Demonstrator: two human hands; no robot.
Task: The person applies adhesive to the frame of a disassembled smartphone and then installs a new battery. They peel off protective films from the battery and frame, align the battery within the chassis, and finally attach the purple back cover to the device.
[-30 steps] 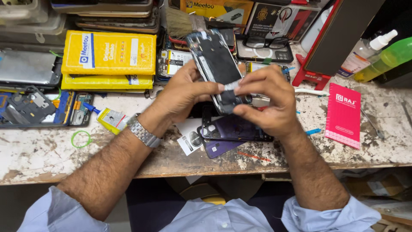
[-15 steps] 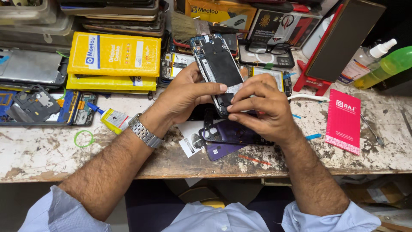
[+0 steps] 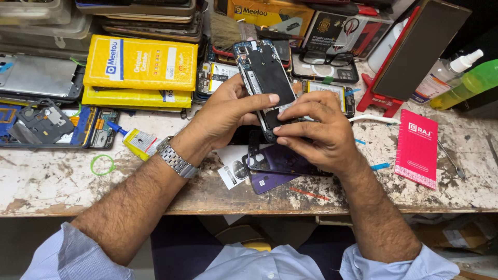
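Both hands grasp an opened smartphone [image 3: 265,78] above the bench [image 3: 62,181]: left hand [image 3: 228,111] grips its side, right hand [image 3: 314,129] pinches its lower end

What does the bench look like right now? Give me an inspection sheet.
Surface: worn white bench, stained and scratched.
Job's things: opened phone held tilted above the bench; purple back cover and black frame lying beneath it.
Clutter: yellow boxes, glue tube, green ring, pink booklet, brush, spray bottles, spare phone parts at left.
Grippers: left hand grips the phone's side; right hand fingers press its lower end.
Cables: white cable beside the right hand.
Surroundings: stacked trays and boxes at the back.
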